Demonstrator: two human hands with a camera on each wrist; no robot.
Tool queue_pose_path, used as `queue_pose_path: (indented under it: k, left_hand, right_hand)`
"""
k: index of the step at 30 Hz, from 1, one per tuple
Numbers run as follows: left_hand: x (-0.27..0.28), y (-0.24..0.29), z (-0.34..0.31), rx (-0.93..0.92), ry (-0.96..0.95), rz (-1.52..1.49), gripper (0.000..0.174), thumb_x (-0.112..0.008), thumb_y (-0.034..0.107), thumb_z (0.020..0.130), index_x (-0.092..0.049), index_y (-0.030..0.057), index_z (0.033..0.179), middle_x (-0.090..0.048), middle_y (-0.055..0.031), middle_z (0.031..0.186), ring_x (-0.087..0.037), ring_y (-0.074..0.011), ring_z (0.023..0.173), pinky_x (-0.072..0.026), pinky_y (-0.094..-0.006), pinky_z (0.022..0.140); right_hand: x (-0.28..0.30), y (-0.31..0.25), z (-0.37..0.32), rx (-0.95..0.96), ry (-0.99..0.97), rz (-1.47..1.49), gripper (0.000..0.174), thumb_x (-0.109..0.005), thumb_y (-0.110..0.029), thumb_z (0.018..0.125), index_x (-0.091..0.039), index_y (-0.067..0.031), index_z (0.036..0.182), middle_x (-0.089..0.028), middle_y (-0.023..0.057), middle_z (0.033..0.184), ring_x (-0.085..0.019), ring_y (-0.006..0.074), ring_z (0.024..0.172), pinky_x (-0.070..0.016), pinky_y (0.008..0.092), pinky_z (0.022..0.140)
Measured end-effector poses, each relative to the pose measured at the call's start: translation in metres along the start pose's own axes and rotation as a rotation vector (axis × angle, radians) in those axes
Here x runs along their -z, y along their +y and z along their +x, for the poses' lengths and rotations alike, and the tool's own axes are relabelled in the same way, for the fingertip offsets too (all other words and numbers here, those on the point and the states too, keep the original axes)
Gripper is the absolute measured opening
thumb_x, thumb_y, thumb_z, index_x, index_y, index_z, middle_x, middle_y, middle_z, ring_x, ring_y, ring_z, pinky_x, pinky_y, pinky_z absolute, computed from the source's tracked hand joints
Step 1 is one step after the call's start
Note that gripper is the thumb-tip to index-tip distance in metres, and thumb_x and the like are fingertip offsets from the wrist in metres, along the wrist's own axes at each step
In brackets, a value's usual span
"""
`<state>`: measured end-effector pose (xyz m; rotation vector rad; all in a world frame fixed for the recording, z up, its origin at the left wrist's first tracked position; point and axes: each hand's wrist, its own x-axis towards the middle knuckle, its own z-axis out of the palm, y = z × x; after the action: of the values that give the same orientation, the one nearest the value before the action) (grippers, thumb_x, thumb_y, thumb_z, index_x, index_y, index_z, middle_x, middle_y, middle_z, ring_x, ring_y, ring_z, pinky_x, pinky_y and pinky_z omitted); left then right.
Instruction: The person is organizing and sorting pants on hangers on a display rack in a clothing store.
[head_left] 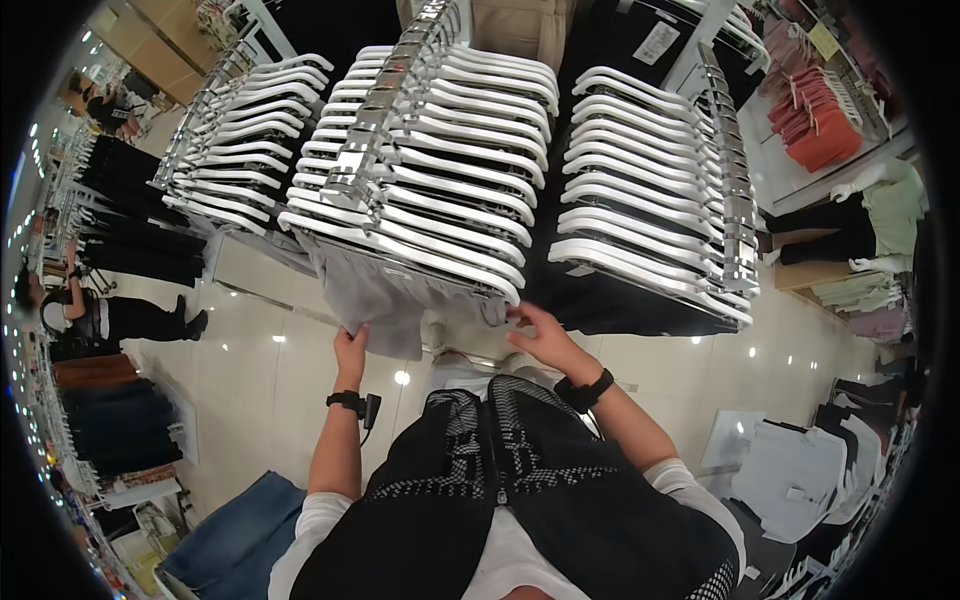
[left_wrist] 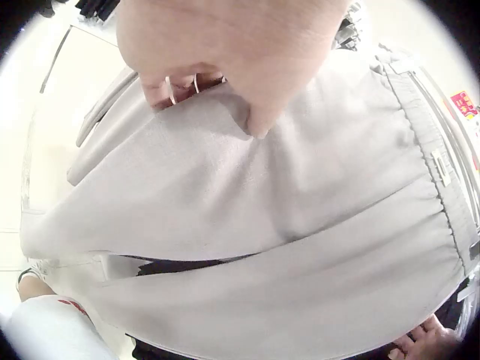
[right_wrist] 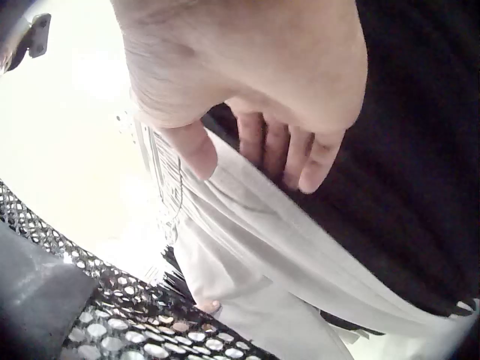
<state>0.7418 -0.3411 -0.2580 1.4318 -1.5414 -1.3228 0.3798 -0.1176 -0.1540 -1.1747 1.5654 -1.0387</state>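
Light grey trousers (left_wrist: 300, 180) with a gathered elastic waistband hang from a white hanger (head_left: 470, 273) at the near end of the middle rail. My left hand (head_left: 350, 355) pinches their side edge, thumb in front and fingers behind, as the left wrist view (left_wrist: 240, 37) also shows. At the opposite edge, below the hanger's end, is my right hand (head_left: 548, 340). In the right wrist view its thumb (right_wrist: 193, 150) lies on the front of the grey cloth, while the loosely bent fingers are beyond the edge, before a black garment (right_wrist: 420, 165).
White hangers with clothes fill rails to the left (head_left: 250, 130) and right (head_left: 640, 170). Black trousers (head_left: 630, 310) hang close to my right hand. Blue jeans (head_left: 235, 530) are at lower left. Another person (head_left: 130, 318) stands in the aisle at left.
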Motion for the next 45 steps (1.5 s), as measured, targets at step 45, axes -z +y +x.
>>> queue_pose_path:
  k: [45]
  left_hand:
    - [0.019, -0.082, 0.126, -0.095, -0.537, 0.783, 0.044, -0.071, 0.037, 0.093, -0.071, -0.0056, 0.104, -0.073, -0.0193, 0.083, -0.069, -0.0368, 0.071, -0.0547, -0.0461, 0.073]
  right_hand:
    - [-0.046, -0.008, -0.021, -0.373, 0.535, 0.003, 0.055, -0.077, -0.025, 0.089, -0.06, -0.0044, 0.136, -0.064, 0.0144, 0.132, -0.063, 0.0284, 0.119, -0.051, 0.0384, 0.095]
